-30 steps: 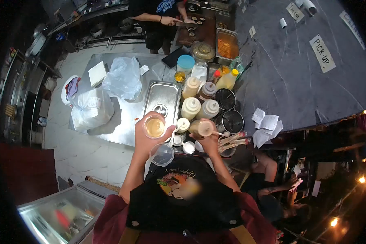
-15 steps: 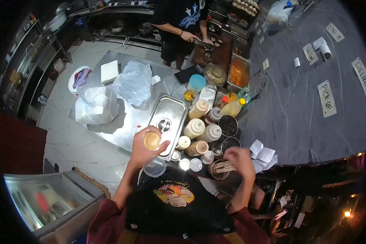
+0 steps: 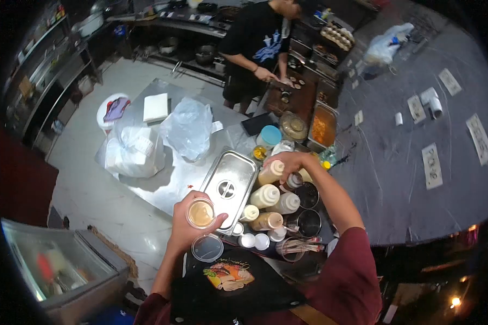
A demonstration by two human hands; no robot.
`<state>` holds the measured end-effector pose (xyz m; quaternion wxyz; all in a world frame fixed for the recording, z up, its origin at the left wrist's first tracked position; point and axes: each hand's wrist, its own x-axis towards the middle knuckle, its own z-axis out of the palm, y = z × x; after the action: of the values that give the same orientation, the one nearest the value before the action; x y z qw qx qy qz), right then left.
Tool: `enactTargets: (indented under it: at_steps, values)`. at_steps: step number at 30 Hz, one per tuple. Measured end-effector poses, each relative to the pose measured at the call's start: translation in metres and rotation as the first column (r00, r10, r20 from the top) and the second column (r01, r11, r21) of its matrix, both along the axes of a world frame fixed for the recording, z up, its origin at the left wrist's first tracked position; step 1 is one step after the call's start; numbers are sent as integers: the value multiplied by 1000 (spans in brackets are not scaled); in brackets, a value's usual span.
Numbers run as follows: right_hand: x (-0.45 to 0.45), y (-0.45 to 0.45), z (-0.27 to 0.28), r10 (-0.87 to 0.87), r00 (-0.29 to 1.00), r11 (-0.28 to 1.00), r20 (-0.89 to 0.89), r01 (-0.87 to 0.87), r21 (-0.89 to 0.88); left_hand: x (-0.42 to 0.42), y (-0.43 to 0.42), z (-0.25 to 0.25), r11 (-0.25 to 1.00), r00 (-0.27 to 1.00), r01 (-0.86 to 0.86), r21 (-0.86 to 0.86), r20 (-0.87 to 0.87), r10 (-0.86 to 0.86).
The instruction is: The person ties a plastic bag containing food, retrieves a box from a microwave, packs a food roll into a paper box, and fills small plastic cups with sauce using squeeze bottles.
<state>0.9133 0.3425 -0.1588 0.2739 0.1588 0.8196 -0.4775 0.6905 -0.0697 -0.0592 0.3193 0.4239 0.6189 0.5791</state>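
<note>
My left hand (image 3: 188, 221) is closed around a small clear plastic sauce cup (image 3: 201, 213) with tan sauce in it. The cup's clear round lid (image 3: 207, 248) hangs just below, near my apron. My right hand (image 3: 294, 161) reaches over the cluster of squeeze bottles, its fingers down between a tan-sauce squeeze bottle (image 3: 271, 171) and a dark-sauce squeeze bottle (image 3: 292, 182). Its fingertips are partly hidden, so whether it grips either bottle is unclear. Nearer me stand a cream squeeze bottle (image 3: 265, 196) and a brown squeeze bottle (image 3: 268, 221).
A lidded steel pan (image 3: 229, 181) lies left of the bottles. Black cups (image 3: 309, 222) and a container of wooden sticks (image 3: 298, 246) stand at right. Plastic bags (image 3: 187, 128) sit on the steel table (image 3: 162, 192). A co-worker (image 3: 257, 51) cuts food on a brown board (image 3: 303, 103).
My right hand has moved from above the wooden sticks forward to the rear squeeze bottles. My left hand still holds the sauce cup. The view has shifted and tilted, showing more of the co-worker.
</note>
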Motion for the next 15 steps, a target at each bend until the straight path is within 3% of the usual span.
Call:
enactTargets:
  at_steps: [1,5,8,12,15]
  values:
    - [-5,-1,-4,8,1000,999,17,-8,-35,-1,-5,-1,999,999,-28,-35,46,30]
    - [-8,0,-6,20,978,998,-209,-30,-46,-7,-17,-17,987,987,-150,-60,50,153]
    - [-5,-6,-2,-14,977,1000,-212,12,-10,-11,-13,-27,980,980,-195,37,39,194]
    - [-3,-11,-16,-59,965,998,-257,61,2,-18,-4,-30,975,972,-180,132,-131,197]
    - [3,-13,-32,-112,953,994,-282,112,-16,-13,-1,-6,983,983,-149,107,-93,159]
